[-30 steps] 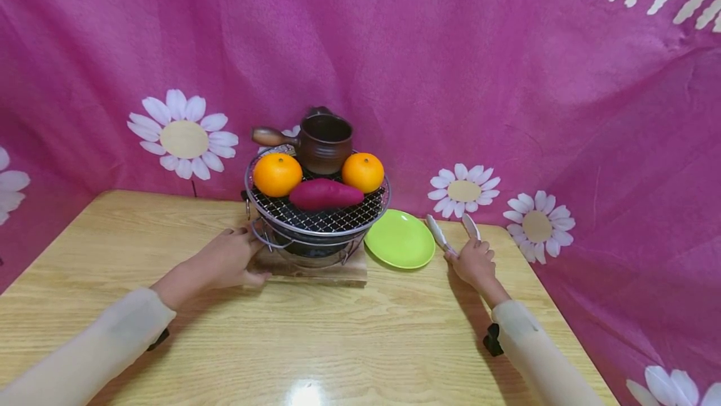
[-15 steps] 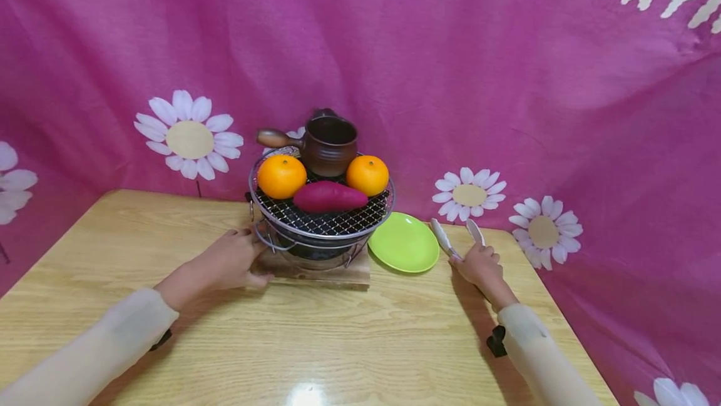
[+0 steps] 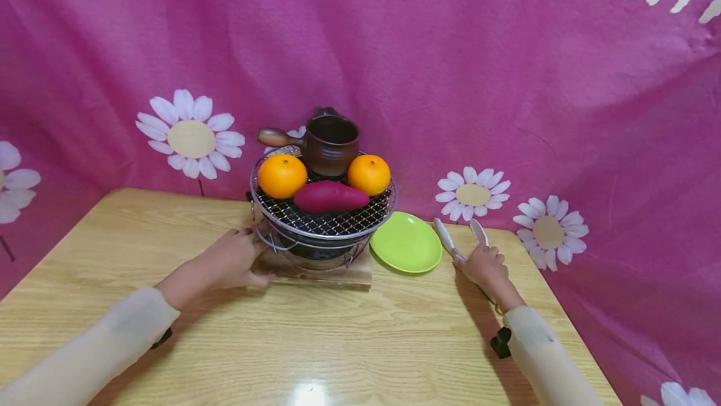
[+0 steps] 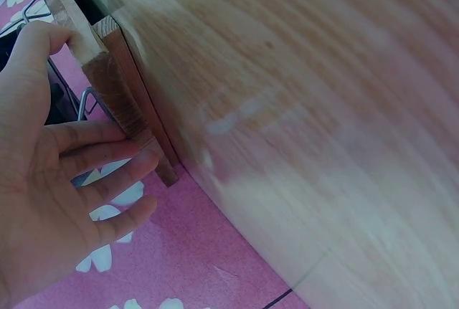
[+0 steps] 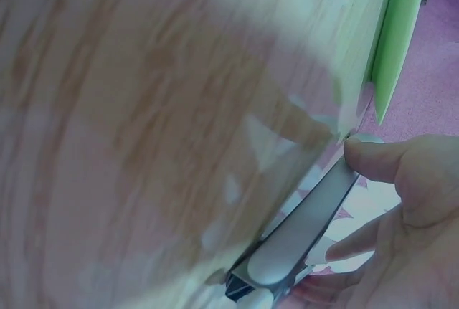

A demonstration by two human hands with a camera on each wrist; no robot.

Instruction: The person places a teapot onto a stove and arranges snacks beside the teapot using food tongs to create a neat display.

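My left hand touches the left end of a wooden board under a small round tabletop grill. In the left wrist view, its thumb lies against the edge of the board and the fingers reach past the end, fairly straight. At the right, my right hand holds a pair of tongs lying on the table, their tips spread and facing the curtain. The right wrist view shows the thumb on one arm of the tongs; the other fingers are partly hidden behind it.
On the grill's mesh sit two oranges, a purple sweet potato and a brown pot with a side handle. A green plate lies between grill and tongs. A pink curtain hangs behind the table.
The whole head view has shifted slightly, so things appear a little farther right. My right hand has moved slightly right relative to the plate; my left hand keeps its place at the board.
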